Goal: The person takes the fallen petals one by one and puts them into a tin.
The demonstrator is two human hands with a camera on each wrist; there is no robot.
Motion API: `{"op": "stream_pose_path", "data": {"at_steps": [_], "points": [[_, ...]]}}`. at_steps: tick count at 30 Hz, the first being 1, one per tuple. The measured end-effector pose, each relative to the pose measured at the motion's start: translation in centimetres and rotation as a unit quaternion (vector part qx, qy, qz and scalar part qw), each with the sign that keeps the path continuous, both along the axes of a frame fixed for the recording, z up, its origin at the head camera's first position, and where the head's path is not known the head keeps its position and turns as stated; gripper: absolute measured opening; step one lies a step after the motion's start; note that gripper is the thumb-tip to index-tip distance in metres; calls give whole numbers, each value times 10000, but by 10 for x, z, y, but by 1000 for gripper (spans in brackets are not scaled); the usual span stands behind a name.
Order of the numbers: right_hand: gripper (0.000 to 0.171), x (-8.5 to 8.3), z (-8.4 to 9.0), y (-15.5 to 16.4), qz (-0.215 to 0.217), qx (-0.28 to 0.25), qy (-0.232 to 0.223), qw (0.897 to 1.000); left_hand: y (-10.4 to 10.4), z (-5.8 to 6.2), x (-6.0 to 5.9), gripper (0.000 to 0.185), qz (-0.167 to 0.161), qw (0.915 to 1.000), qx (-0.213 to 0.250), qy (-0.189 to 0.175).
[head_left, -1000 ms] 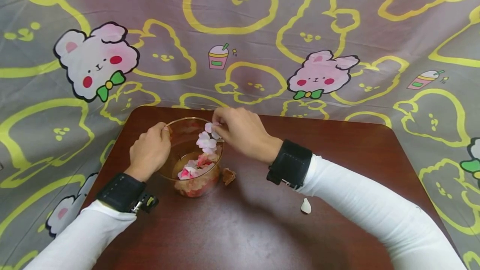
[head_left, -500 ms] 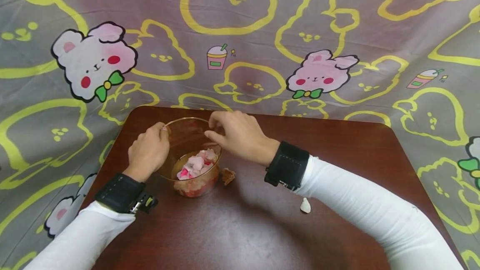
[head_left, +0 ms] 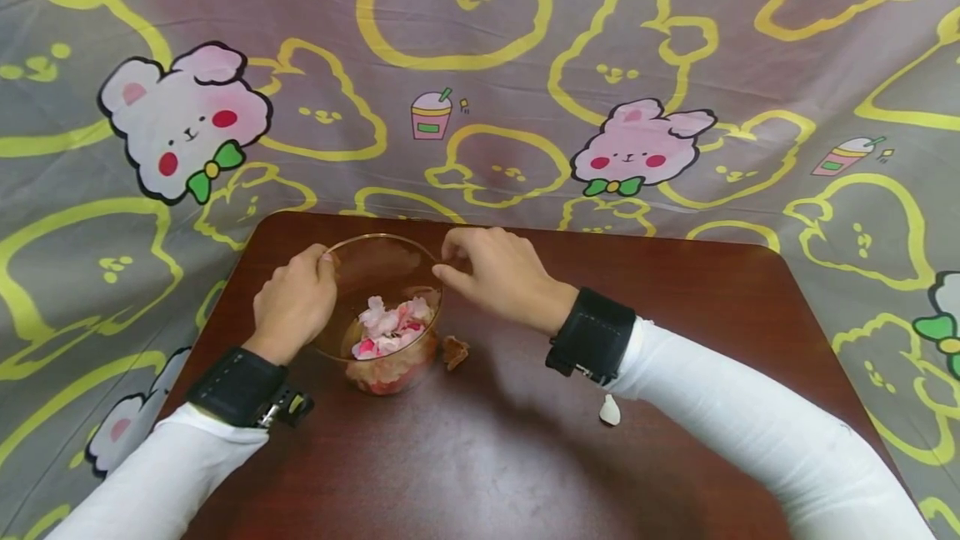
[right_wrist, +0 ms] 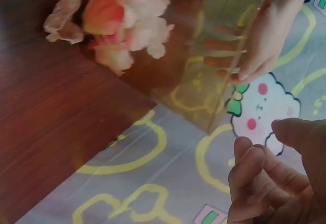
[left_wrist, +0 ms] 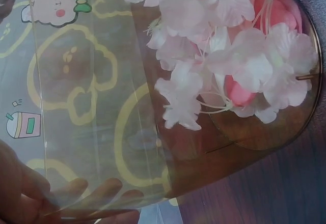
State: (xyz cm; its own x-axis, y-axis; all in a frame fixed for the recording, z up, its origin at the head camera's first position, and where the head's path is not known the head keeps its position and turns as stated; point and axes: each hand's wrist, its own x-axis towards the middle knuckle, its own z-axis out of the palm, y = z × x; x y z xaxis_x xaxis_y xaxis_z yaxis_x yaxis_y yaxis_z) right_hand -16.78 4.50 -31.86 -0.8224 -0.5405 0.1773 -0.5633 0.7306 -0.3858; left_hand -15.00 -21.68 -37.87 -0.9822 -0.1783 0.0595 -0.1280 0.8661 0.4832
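Note:
My left hand (head_left: 296,305) grips the rim of a clear amber-tinted container (head_left: 375,263), thumb at the rim and fingers behind the wall, as the right wrist view shows. Pale pink and red artificial blossoms (head_left: 384,325) lie heaped in the container's lower part; their petals and thin stamens (left_wrist: 219,51) show closely in the left wrist view. Just right of the rim hovers my right hand (head_left: 508,277), its fingers loosely bent. The right wrist view shows a gap between the thumb and fingers (right_wrist: 244,168), with nothing held.
A small brownish petal-like piece (head_left: 454,352) lies beside the container's base. Farther right on the dark reddish-brown table (head_left: 480,457) is a white drop-shaped piece (head_left: 610,411). A cartoon-printed cloth (head_left: 495,90) hangs close behind the table.
Pale blossoms that my right hand pinched at the rim have dropped onto the heap inside. That hand has let go and shifted slightly right. My left hand keeps its grip on the container.

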Motion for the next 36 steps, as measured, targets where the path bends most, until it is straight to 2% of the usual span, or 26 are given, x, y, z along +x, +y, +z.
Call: {"op": "stream_pose_path", "data": {"at_steps": [11,18,21,26,29,36], "points": [[22,-2,-26,31,-60,526,-130,9985,-1,0,0,42,1,10000,-35,-49],[23,0,-43,51,-12,975,-581,9935,-2,-2,0,43,-11,9999,-9,-104],[21,1,-52,59,-38,1267,-874,9881,-1,-2,0,43,0,10000,-18,-97],[33,5,-66,75,-99,1587,-1258,9792,0,-3,0,43,5,9999,-29,-100],[32,7,-72,85,-159,1810,-1420,9730,0,-2,0,42,-12,10000,-31,-94],[23,12,-83,107,-333,2618,-1747,9486,0,-1,0,42,-46,9999,-24,-87]]}}
